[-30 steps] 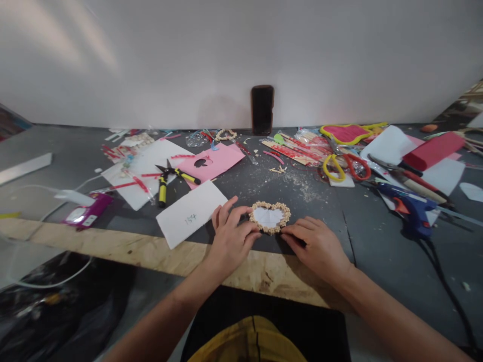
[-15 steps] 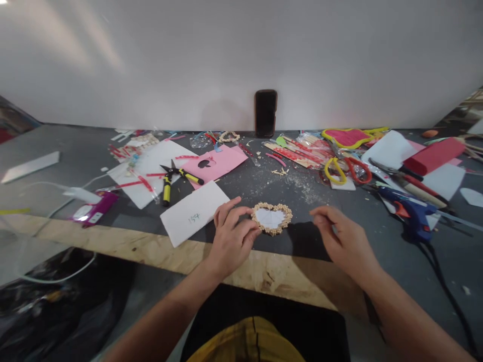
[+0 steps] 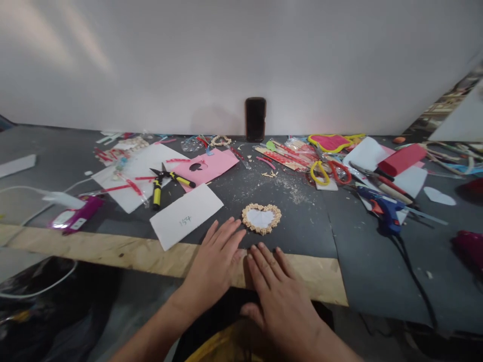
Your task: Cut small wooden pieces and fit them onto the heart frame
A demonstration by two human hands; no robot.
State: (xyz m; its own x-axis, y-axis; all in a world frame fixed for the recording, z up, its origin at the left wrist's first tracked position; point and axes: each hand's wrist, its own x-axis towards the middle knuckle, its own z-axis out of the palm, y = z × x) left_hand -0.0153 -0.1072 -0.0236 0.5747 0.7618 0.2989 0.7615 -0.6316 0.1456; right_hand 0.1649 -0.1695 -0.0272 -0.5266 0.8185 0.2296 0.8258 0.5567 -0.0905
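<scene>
A heart-shaped piece [image 3: 261,218] with a white centre and a rim of small beige bits lies flat on the dark tabletop. Just left of it, my left hand [image 3: 217,256] rests with fingers stretched out, their tips close to the rim, holding nothing. My right hand [image 3: 277,286] lies flat on the table's wooden front edge, below the heart, with its fingers extended and nothing in it. A white card [image 3: 186,216] marked "154" lies beyond my left hand.
Yellow-handled pliers [image 3: 162,183] and pink paper [image 3: 211,168] lie behind the card. A phone [image 3: 255,119] leans on the wall. To the right are scissors [image 3: 320,173], a blue glue gun [image 3: 388,206] and its black cord. A purple power strip [image 3: 81,216] lies left.
My left hand has let go of the heart-shaped piece and drawn back slightly. My right hand has moved left and down onto the table edge, its fingers straightened. The view has turned slightly right.
</scene>
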